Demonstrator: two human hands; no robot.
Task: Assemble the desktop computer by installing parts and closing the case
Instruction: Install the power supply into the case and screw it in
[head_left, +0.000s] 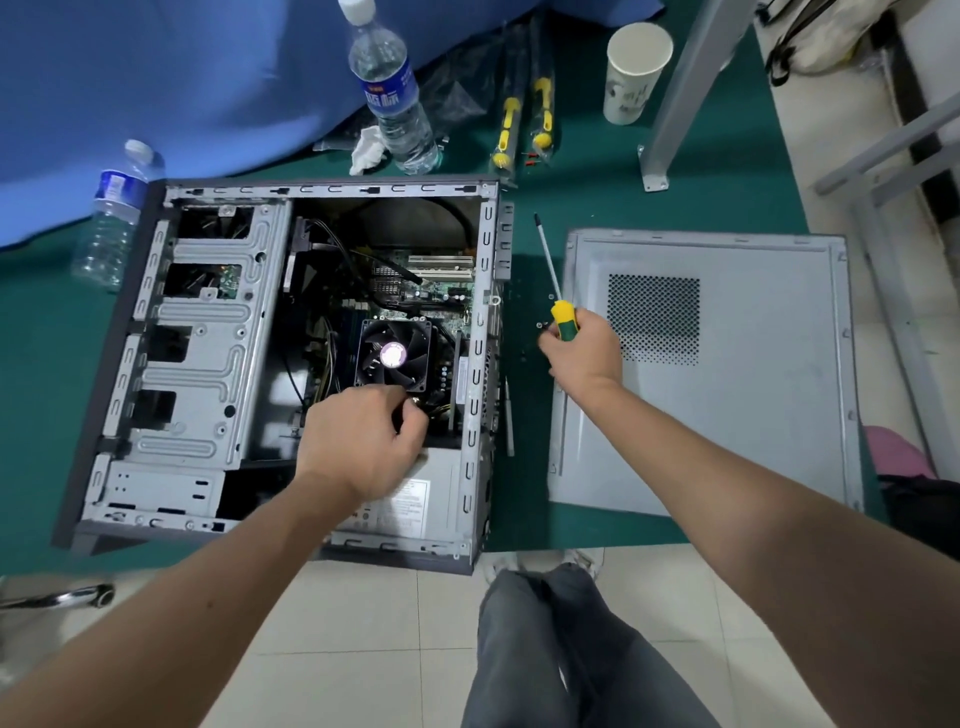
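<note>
A yellow-and-green-handled screwdriver (564, 318); a dull grey metal side panel (727, 415) with a dotted black vent grid; a dark green bench mat (727, 202); a blue draped cloth (182, 78).

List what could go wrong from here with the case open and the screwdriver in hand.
1. The left hand works blind by the CPU fan; fingers may snag cables.
2. The screwdriver in the right hand could swing into the open case.
3. Loose screws on the mat may scatter.
</note>
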